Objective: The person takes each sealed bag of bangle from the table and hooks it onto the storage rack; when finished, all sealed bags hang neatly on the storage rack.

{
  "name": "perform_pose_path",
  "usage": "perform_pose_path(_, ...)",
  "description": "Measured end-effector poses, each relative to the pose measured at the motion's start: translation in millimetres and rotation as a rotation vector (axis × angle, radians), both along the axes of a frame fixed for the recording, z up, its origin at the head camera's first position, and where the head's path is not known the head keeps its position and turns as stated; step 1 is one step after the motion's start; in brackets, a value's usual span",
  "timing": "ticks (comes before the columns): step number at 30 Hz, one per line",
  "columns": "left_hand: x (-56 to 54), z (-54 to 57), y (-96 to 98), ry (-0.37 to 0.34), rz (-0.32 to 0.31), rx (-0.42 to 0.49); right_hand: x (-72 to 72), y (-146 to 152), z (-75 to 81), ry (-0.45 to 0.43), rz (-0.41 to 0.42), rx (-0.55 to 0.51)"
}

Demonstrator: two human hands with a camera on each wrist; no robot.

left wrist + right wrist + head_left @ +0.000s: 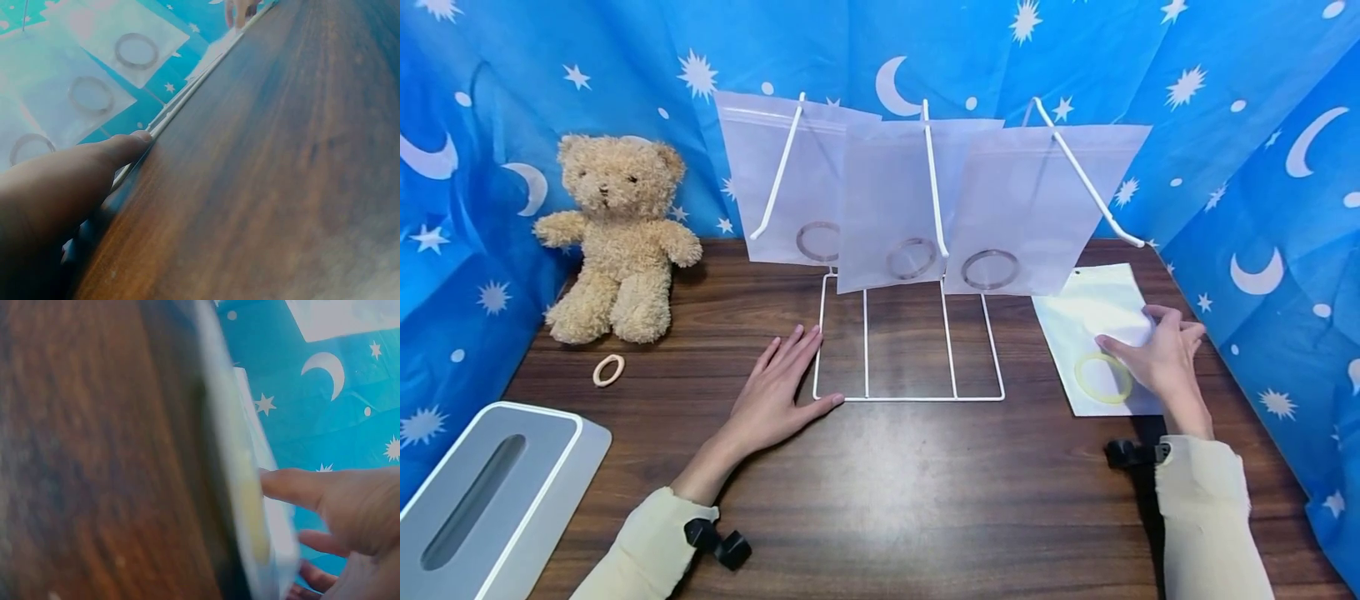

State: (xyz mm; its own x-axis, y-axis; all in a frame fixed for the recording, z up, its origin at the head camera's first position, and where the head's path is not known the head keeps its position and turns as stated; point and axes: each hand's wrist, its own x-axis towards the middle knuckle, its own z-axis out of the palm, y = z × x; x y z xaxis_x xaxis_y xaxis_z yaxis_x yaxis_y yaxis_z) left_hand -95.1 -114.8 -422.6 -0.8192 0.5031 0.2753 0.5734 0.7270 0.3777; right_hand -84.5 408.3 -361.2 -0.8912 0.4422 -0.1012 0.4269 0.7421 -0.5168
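Note:
My left hand (775, 396) lies on the table with fingers stretched, at the front left corner of a white wire display rack (917, 400). Its thumb (134, 144) rests on the rack's front bar, and its fingertips reach the left bar. On the right lies a white zip bag (1086, 312) with a yellow ring (1103, 379) showing near its lower end. Over that bag's right edge, my right hand (1165, 358) has its thumb (281, 484) touching the bag's face and its fingers spread apart at the edge. Three translucent zip bags (887, 200) hang from the rack's hooks, each showing a brownish ring.
A teddy bear (625, 242) sits at the back left, with a small wooden ring (608, 370) in front of it. A grey and white tissue box (542, 442) stands at the front left. Blue curtain (1247, 183) with moons and stars borders the brown table (887, 500).

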Motion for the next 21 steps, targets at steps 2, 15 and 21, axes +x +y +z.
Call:
perform_pose_path(2, 0.5, -0.3, 0.0, -0.005, -0.001, -0.002, 1.6, 0, 2.0, 0.031, -0.046, -0.054)
perform_pose_path(15, 1.0, 0.4, 0.1, -0.005, 0.003, -0.005, 13.9, 13, 28.6, 0.03, 0.022, -0.228)
perform_pose_path(21, 1.5, 1.0, 1.0, -0.009, 0.002, -0.006, 18.4, 11, 39.1, 0.036, -0.001, -0.215)
